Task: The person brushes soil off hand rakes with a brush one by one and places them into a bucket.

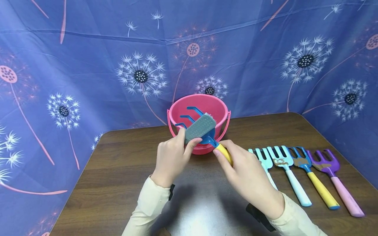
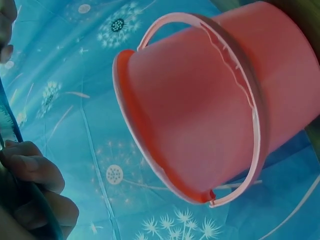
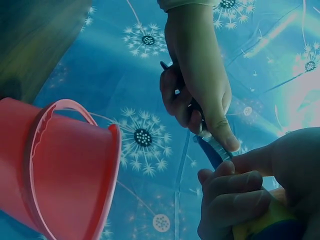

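Note:
My left hand (image 1: 171,160) grips a grey-green scrub brush (image 1: 200,127), thumb along its near edge. The brush lies across the head of a blue garden hand rake (image 1: 210,139), hiding part of it; bent blue tines stick out beyond. My right hand (image 1: 251,177) holds the rake by its yellow handle (image 1: 225,154). Both tools are held up in front of a pink bucket (image 1: 203,151), overlapping its opening in the head view. From the right wrist camera, the two hands meet beside the bucket, with the brush bristles (image 3: 217,147) showing between them.
On the right of the brown wooden table (image 1: 124,170) lie several toy garden forks in a row: two pale blue ones (image 1: 295,183), a blue one with yellow handle (image 1: 322,190) and a purple one with pink handle (image 1: 348,196). Brown smears mark some heads. A blue dandelion-print cloth (image 1: 97,65) hangs behind.

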Motion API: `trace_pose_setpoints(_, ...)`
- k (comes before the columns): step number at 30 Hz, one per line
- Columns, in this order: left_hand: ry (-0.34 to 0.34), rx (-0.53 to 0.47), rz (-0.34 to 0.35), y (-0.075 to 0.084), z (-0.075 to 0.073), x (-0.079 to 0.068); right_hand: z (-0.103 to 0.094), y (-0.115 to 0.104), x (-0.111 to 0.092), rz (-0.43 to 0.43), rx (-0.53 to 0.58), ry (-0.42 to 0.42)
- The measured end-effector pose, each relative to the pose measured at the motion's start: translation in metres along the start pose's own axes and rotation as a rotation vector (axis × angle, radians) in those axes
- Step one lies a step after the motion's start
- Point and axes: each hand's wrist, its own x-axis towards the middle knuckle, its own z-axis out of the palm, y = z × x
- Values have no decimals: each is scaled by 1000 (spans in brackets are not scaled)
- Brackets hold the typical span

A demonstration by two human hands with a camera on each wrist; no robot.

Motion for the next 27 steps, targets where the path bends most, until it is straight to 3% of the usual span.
trace_pose_setpoints(7, 20, -6, -54, -9, -3, 3, 0, 0, 0, 24, 10, 8)
trace_pose_setpoints(16, 177, 150, -63, -17, -7, 5, 0, 0, 0, 29, 20, -7)
trace_pose_setpoints(20, 229, 191, -59, -18, -10, 5, -2, 1, 1, 79, 24, -16)
trace_pose_setpoints(23, 263, 174, -78, -18, -14, 5, -4, 4, 3, 124, 29, -19)
trace_pose_setpoints(27, 248, 98, -73, -14, -20, 5, -5, 9, 8, 143, 23, 10)
